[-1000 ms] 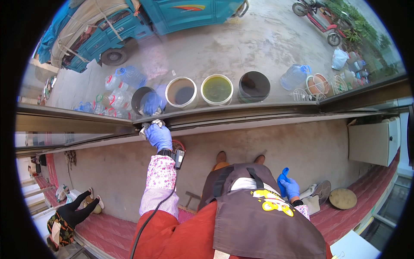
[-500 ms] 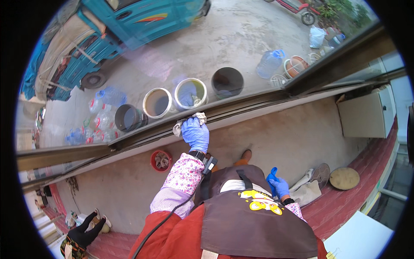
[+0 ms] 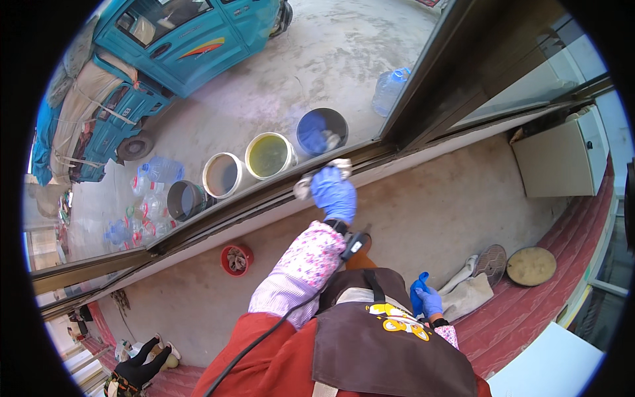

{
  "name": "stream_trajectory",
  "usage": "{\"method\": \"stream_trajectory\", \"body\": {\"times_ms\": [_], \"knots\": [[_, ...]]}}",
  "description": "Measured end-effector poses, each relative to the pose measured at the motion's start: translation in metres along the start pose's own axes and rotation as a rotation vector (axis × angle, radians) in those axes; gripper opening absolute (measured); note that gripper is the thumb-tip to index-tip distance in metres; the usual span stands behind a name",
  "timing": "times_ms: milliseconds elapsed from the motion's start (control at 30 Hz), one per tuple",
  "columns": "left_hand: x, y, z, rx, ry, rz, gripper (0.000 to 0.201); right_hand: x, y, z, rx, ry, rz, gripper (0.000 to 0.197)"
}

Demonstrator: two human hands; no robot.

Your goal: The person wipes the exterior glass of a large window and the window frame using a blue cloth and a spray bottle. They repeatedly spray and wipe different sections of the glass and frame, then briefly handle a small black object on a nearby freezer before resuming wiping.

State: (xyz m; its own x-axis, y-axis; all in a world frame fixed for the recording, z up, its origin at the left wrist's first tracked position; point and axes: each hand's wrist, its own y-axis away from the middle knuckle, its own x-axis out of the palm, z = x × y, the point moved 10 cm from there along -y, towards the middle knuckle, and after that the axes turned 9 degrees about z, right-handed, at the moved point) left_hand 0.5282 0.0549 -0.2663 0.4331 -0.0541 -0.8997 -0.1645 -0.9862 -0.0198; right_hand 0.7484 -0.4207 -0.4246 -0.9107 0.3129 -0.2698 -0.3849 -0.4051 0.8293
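My left hand (image 3: 334,193), in a blue-purple glove, presses a whitish rag (image 3: 340,167) against the lower part of the window pane, just above the dark window frame (image 3: 278,198). Its fingers are closed over the cloth, which bulges out on both sides. The hand and rag are reflected in the glass, in front of a dark bucket (image 3: 307,122) outside. Beside my apron (image 3: 390,351) on the right, my right hand (image 3: 432,303), gloved too, is closed on a blue cloth (image 3: 418,291) hanging at hip height.
Beyond the glass stand more buckets (image 3: 270,156), plastic bottles (image 3: 155,198) and a teal truck (image 3: 192,46). A red bucket of rags (image 3: 237,260) sits on the floor. A cabinet (image 3: 555,162) and a round lid (image 3: 531,266) are at right. Another person (image 3: 135,370) is at lower left.
My left hand has slid rightward along the lower glass with the rag, from the light bucket towards the dark one. My view has shifted with it. The right hand still grips the blue cloth.
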Motion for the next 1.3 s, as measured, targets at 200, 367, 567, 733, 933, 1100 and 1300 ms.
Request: {"method": "stream_trajectory", "body": {"times_ms": [200, 367, 567, 733, 933, 1100, 1300], "knots": [[0.009, -0.003, -0.056, -0.009, -0.024, -0.188, 0.013, -0.029, 0.002, -0.014, -0.023, -0.07, -0.039, 0.035], [0.051, -0.017, -0.061, 0.052, 1.052, 0.375, 0.016, -0.024, -0.007, -0.021, 0.066, 0.119, 0.022, 0.035], [0.047, 0.059, 0.012, -0.286, 1.829, 0.856, 0.025, -0.014, -0.037, 0.024, -0.031, -0.115, 0.12, 0.035], [-0.078, 0.077, 0.231, -0.304, 1.467, 0.101, 0.019, 0.0, -0.039, 0.042, -0.054, -0.259, 0.121, 0.035], [-0.176, 0.099, 0.281, -0.342, 0.183, -0.253, 0.021, 0.034, -0.018, 0.029, -0.029, 0.093, 0.124, 0.039], [-0.149, 0.073, 0.235, 0.003, -0.135, -0.114, 0.018, 0.044, -0.008, 0.032, -0.039, 0.115, 0.109, 0.04], [-0.157, 0.058, 0.221, 0.16, -0.21, -0.158, 0.018, 0.048, 0.006, 0.04, -0.054, 0.048, 0.104, 0.036]]}}
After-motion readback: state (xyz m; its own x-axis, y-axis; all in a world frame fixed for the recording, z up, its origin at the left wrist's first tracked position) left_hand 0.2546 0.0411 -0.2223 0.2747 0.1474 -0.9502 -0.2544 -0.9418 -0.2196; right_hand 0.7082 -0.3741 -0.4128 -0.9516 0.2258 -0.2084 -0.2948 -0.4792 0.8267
